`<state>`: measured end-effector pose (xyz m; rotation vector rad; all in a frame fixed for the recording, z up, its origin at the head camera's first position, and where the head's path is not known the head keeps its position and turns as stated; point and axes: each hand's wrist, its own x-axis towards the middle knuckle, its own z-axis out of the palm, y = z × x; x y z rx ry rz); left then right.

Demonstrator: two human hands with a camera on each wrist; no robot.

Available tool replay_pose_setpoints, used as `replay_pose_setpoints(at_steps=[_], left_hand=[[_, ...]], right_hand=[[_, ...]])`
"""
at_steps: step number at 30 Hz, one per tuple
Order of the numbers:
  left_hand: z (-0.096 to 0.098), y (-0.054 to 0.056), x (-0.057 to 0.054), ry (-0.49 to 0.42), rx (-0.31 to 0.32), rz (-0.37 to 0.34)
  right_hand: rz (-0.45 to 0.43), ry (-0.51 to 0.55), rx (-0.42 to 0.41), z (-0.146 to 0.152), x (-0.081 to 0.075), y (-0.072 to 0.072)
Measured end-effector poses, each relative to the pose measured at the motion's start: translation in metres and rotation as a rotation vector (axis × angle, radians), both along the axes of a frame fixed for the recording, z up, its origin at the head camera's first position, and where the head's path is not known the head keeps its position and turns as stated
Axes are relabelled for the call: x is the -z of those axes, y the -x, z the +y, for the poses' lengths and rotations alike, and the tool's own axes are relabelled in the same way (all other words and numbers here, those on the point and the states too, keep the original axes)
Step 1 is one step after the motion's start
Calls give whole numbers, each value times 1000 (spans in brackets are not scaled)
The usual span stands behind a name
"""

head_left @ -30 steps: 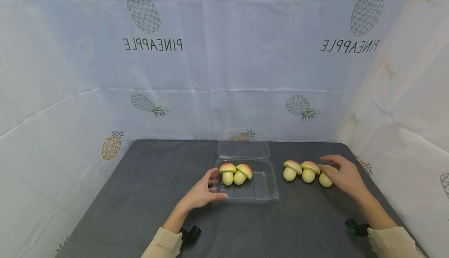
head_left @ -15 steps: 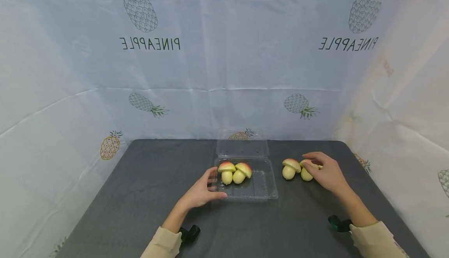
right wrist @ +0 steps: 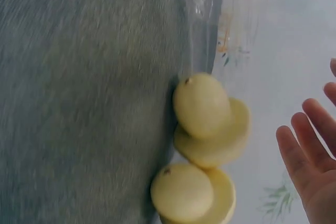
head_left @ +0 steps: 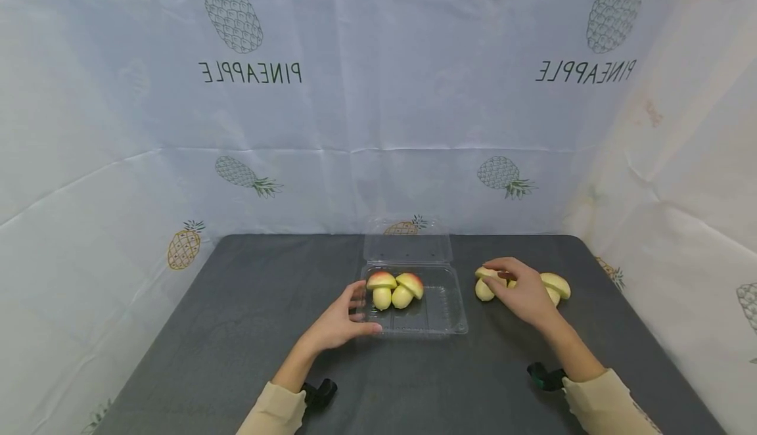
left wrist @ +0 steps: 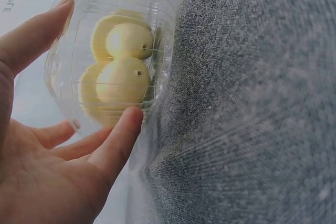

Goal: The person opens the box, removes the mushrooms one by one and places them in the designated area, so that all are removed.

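mirrored "pineapple" marks the cloth [head_left: 378, 113], my spread left hand [head_left: 337, 324] touches the clear box [head_left: 442, 307] along its left edge, and my released right hand [head_left: 522, 292] hangs loose by yellow mushrooms [head_left: 485, 290].

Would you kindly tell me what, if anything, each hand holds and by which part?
The left hand holds the clear container at its near-left corner; the right hand holds nothing.
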<state>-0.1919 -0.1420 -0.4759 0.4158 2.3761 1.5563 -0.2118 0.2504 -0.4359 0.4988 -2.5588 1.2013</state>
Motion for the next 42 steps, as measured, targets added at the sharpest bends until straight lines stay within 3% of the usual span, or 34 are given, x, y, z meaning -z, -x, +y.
replay_pose_setpoints(at_steps=[17,27,42], left_hand=[[-1,0,-1,-2,-3,-9],[-1,1,0,-3,-1,-7],[0,1,0,-1,-6,-9]], right_hand=[[-31,32,-53,-38,2,5],[26,-5,-98,-60,4,6],[-108,33,-134,-87,10,7]])
